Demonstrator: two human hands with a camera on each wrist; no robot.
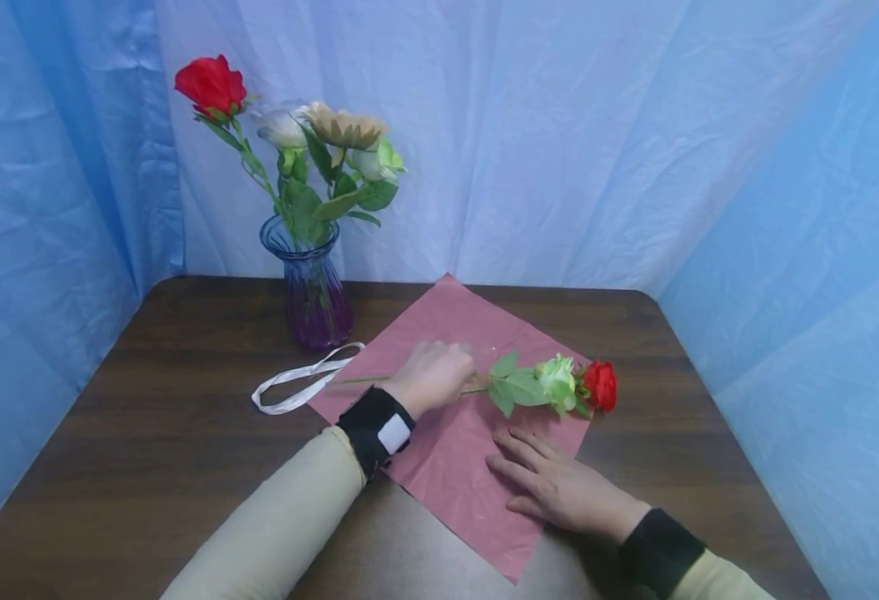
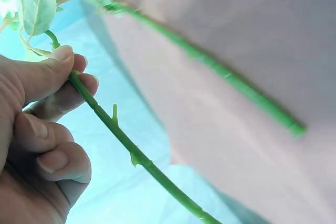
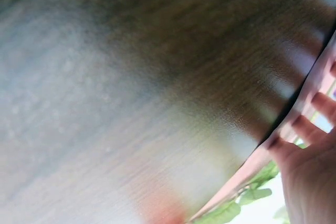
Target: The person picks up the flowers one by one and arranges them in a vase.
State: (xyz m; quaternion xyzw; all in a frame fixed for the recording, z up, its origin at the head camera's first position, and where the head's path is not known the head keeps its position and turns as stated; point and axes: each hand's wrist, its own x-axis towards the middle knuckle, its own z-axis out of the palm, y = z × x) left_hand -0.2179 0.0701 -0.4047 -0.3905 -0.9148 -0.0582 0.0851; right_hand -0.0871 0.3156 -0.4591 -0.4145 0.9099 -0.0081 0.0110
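Note:
With thumb and fingertips, my left hand [image 1: 435,375] pinches the green stem [image 2: 123,139] of a pale green rose [image 1: 556,382], below its leaves. This rose is over a pink sheet of wrapping paper [image 1: 454,467] laid cornerwise on the table. A red rose [image 1: 600,385] lies beside it, its head at the paper's right edge. In the left wrist view, the red rose's cut stem [image 2: 226,77] runs along the paper. My right hand [image 1: 559,487] rests with fingers spread on the paper's lower right edge, just below the rose heads.
A blue-purple glass vase [image 1: 317,308] stands at the back left, holding a tall red rose [image 1: 212,86], a beige flower [image 1: 345,129] and pale roses. A looped white ribbon [image 1: 282,410] lies by the paper's left corner. Light blue curtains [image 1: 559,150] surround the wooden table [image 1: 147,467].

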